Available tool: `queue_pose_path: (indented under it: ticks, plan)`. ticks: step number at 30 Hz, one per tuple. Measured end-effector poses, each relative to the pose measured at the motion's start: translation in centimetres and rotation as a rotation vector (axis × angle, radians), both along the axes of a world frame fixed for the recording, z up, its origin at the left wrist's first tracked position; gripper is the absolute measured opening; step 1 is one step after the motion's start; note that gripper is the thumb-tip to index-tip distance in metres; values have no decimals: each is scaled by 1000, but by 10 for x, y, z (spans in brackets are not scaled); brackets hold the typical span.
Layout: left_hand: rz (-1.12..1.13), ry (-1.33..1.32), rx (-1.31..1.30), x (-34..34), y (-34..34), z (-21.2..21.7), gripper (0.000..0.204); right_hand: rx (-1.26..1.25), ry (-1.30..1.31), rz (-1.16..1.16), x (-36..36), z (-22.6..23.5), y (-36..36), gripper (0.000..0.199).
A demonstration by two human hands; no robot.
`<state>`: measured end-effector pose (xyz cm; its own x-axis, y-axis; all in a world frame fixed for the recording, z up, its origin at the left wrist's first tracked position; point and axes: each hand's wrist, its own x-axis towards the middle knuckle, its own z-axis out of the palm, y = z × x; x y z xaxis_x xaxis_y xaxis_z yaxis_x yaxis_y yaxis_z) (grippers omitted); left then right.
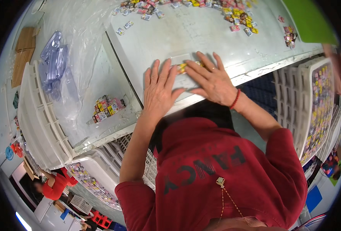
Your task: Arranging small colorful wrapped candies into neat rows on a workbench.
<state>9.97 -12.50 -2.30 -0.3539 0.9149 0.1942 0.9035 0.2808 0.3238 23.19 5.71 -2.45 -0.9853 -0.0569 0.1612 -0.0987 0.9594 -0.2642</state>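
Observation:
On the pale worktable, close to its front edge, lies a short row of small yellow and multicoloured wrapped pieces (182, 68). A clear plastic piece (180, 57) shows around the row; its full shape is hard to make out. My left hand (159, 87) rests at the row's left end, palm down with fingers stretched out. From the right, my right hand (213, 79) reaches over the row, its spread fingers covering part of it. Neither hand is wrapped around anything. Further back are many loose small wrapped pieces (238, 17) in several colours.
Left of my hands sits a stacked group of packed pieces (108, 109) beside clear plastic sheeting and bluish clear plastic packs (57, 57). White crates (307, 104) of colourful pieces stand at right; others are at lower left. A green panel (309, 21) borders the far right. Another person (57, 185) is at far left.

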Motion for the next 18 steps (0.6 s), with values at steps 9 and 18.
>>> queue_pose_path:
  ticks: [9, 18]
  plan:
    - [-20, -29, 12, -3, -1, -2, 68, -106, 47, -10, 0, 0, 7, 65]
    - [-51, -52, 86, -1, -1, 2, 69, -33, 195, -412, 6, -2, 61, 56]
